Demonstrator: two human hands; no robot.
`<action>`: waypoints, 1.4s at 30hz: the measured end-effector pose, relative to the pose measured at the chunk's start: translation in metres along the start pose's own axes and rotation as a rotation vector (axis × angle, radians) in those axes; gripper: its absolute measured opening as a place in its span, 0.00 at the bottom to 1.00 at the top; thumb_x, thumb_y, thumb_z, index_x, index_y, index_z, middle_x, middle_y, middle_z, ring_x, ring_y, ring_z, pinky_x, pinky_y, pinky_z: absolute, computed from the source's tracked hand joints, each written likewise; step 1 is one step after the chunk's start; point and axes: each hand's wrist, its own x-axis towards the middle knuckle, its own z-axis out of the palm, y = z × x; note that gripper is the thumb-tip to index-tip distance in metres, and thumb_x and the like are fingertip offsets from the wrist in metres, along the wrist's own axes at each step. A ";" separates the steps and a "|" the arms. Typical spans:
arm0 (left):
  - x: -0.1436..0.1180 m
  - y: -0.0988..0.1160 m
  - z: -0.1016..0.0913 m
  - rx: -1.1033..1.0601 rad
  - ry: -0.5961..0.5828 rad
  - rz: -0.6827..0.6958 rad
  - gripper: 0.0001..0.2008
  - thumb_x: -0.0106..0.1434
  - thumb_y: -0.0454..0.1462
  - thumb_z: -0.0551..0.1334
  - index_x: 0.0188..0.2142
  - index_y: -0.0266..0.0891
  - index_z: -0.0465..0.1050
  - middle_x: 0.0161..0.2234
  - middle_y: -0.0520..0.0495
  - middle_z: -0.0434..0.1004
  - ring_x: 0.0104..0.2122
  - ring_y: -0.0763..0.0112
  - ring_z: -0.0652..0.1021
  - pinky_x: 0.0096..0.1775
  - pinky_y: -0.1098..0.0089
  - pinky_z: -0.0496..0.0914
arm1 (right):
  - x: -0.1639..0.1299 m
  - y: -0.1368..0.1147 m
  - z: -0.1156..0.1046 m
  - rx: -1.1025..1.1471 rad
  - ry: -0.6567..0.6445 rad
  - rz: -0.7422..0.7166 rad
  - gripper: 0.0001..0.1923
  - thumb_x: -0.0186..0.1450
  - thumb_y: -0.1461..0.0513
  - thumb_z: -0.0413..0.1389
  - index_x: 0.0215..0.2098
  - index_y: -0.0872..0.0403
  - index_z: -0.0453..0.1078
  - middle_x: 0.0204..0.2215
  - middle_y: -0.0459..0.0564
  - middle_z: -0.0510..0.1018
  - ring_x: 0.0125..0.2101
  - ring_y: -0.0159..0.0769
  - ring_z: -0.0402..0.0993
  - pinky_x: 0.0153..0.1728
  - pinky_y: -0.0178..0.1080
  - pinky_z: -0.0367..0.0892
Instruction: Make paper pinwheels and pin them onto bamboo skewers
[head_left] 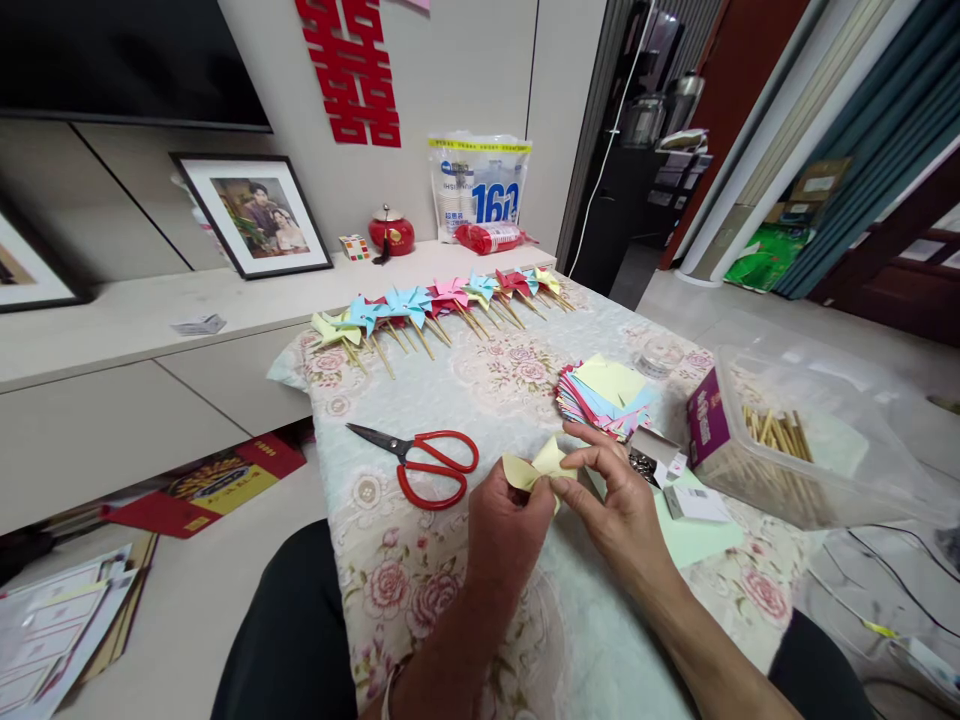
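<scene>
A folded yellow paper piece is held over the table between both hands. My left hand pinches its lower left side, and my right hand pinches its right side with thumb and fingers. Red-handled scissors lie just left of my hands. Behind my right hand sits a stack of coloured paper squares. A row of finished paper pinwheels on sticks lies along the far edge of the table.
The table wears a floral cloth. A small open box of metal pins and a clear tub of wooden sticks stand to the right. A glass, a framed photo and a red pot lie beyond.
</scene>
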 end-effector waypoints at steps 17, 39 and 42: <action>0.003 -0.003 0.001 -0.056 -0.078 -0.063 0.06 0.51 0.38 0.64 0.27 0.38 0.72 0.21 0.52 0.74 0.21 0.70 0.71 0.25 0.71 0.66 | 0.000 0.001 0.007 0.589 -0.076 0.295 0.43 0.57 0.60 0.67 0.67 0.50 0.54 0.33 0.44 0.75 0.34 0.36 0.73 0.37 0.39 0.67; 0.002 0.004 0.000 -0.109 -0.057 -0.099 0.07 0.49 0.36 0.66 0.29 0.37 0.73 0.22 0.53 0.77 0.22 0.72 0.73 0.24 0.74 0.67 | -0.001 0.005 0.008 0.561 -0.063 0.363 0.39 0.56 0.58 0.68 0.63 0.51 0.62 0.34 0.45 0.76 0.35 0.37 0.74 0.38 0.39 0.67; 0.002 0.004 0.002 -0.104 -0.045 -0.090 0.06 0.49 0.36 0.65 0.28 0.37 0.73 0.22 0.53 0.77 0.22 0.72 0.73 0.24 0.74 0.66 | -0.002 0.005 0.008 0.552 -0.064 0.353 0.39 0.56 0.57 0.67 0.63 0.51 0.62 0.35 0.46 0.76 0.36 0.38 0.74 0.38 0.39 0.68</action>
